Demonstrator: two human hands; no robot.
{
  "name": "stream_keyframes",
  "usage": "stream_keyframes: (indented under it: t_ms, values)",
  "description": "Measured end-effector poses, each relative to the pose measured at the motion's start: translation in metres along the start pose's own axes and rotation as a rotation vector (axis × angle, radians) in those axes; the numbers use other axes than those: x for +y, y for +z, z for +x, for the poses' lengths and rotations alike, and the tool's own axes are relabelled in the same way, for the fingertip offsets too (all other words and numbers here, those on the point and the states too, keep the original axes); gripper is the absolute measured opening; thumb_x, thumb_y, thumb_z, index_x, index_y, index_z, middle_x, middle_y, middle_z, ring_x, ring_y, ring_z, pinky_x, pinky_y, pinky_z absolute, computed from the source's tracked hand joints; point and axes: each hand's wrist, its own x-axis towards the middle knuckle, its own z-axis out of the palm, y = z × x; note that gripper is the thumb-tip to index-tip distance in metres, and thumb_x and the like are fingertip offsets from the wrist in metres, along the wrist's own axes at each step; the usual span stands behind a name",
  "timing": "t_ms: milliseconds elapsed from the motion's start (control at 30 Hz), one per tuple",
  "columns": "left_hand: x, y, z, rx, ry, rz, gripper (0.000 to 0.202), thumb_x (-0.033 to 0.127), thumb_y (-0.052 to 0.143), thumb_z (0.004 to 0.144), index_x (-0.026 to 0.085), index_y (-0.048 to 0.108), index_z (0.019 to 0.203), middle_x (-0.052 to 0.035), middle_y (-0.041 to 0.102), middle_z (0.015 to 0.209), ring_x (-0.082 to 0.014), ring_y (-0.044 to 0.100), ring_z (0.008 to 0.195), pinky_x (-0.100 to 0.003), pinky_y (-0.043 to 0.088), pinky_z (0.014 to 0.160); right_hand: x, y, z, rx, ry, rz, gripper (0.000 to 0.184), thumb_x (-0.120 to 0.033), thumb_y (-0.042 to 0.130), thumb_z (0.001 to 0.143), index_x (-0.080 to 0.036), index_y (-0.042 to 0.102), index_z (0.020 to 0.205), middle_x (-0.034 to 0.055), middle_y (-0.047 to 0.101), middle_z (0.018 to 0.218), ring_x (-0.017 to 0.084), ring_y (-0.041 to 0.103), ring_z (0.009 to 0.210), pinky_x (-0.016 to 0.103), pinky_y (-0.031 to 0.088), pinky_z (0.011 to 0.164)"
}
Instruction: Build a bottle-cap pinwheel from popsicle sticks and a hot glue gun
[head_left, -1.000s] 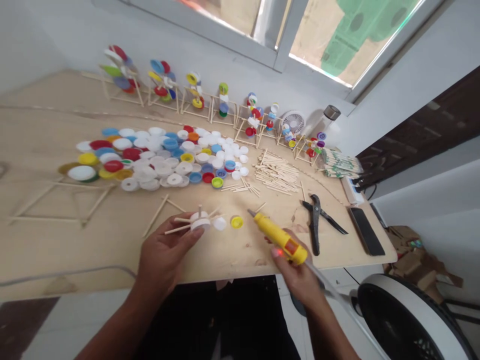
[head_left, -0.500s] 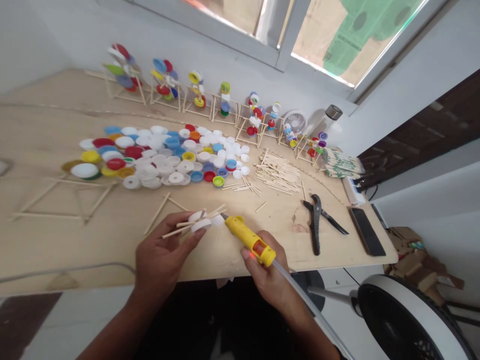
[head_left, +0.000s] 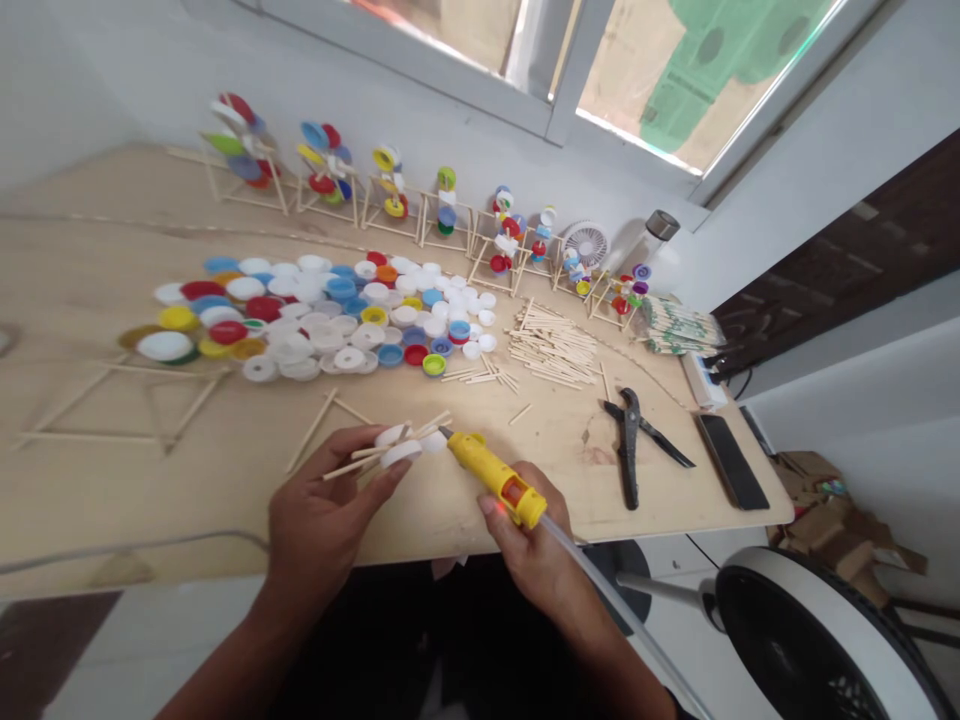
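Between the thumb and fingers of my left hand [head_left: 319,510] is a small assembly of white bottle caps [head_left: 402,454] with thin wooden sticks [head_left: 346,468] poking out of it. My right hand [head_left: 536,535] is wrapped round a yellow hot glue gun [head_left: 491,470], with a long clear glue stick [head_left: 611,595] coming out of its back end. A small light glows red near the right thumb. The gun's nozzle points left and is at the white caps; whether it touches them I cannot make out. Two joined sticks [head_left: 315,430] lie on the table just beyond my left hand.
Loose coloured bottle caps [head_left: 337,320] cover the table's middle, beside a pile of cut sticks [head_left: 551,345]. Finished cap wheels on stick frames [head_left: 390,185] line the wall. Right of my hands lie black-handled cutters [head_left: 630,450] and a phone [head_left: 731,460]. A stick frame [head_left: 101,437] lies left.
The whole view has shifted very slightly. Both hands keep their hold, with the nozzle still at the white caps.
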Motion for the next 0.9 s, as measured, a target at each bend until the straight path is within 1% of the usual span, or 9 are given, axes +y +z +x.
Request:
stream_keyframes:
  t_ms: [100,400,500,700,900]
  values:
    - [-0.0003,-0.0004,0.0012,-0.006,0.004,0.017,0.034,0.037,0.085,0.062,0.027,0.075,0.093,-0.0016,0.075,0.097,-0.0242,0.070,0.100,-0.036,0.055,0.097,0.0002,0.0002,0.0006,0.006,0.004,-0.018,0.025,-0.043,0.056,0.092,-0.023,0.050,0.079,-0.0017,0.052,0.071,0.016,0.051,0.064,0.028,0.041,0.059]
    - [0.0025,0.0009,-0.0004,0.005,-0.004,0.032,0.036,0.039,0.086,0.060,0.027,0.075,0.092,-0.0023,0.076,0.096,-0.0262,0.071,0.099,-0.039,0.056,0.096,0.0025,0.0007,0.0012,0.046,-0.035,-0.041,0.022,-0.038,0.057,0.091,-0.023,0.049,0.078,-0.0026,0.053,0.070,0.014,0.051,0.062,0.026,0.039,0.057]
    - [0.0023,0.0010,-0.0003,0.000,0.005,0.030,0.036,0.039,0.085,0.061,0.026,0.075,0.093,-0.0027,0.076,0.098,-0.0263,0.071,0.101,-0.039,0.056,0.096,0.0031,-0.0004,0.0022,0.063,-0.023,-0.054,0.024,-0.039,0.057,0.091,-0.024,0.047,0.076,-0.0029,0.051,0.069,0.014,0.049,0.061,0.027,0.039,0.056]
    - [-0.0003,0.0000,0.0002,0.006,-0.001,0.031,0.036,0.040,0.086,0.062,0.027,0.075,0.093,-0.0029,0.076,0.098,-0.0262,0.071,0.100,-0.039,0.056,0.096,0.0032,-0.0003,0.0030,0.037,-0.033,-0.059,0.025,-0.043,0.055,0.092,-0.024,0.048,0.078,-0.0022,0.051,0.070,0.016,0.051,0.062,0.028,0.040,0.057]
    - [0.0015,-0.0005,0.0004,0.038,-0.040,-0.005,0.037,0.039,0.088,0.058,0.027,0.076,0.090,-0.0018,0.077,0.098,-0.0229,0.072,0.097,-0.033,0.057,0.094,0.0044,-0.0004,0.0037,0.071,-0.068,-0.110,0.024,-0.041,0.055,0.092,-0.023,0.049,0.077,-0.0018,0.052,0.070,0.016,0.051,0.062,0.028,0.040,0.057]
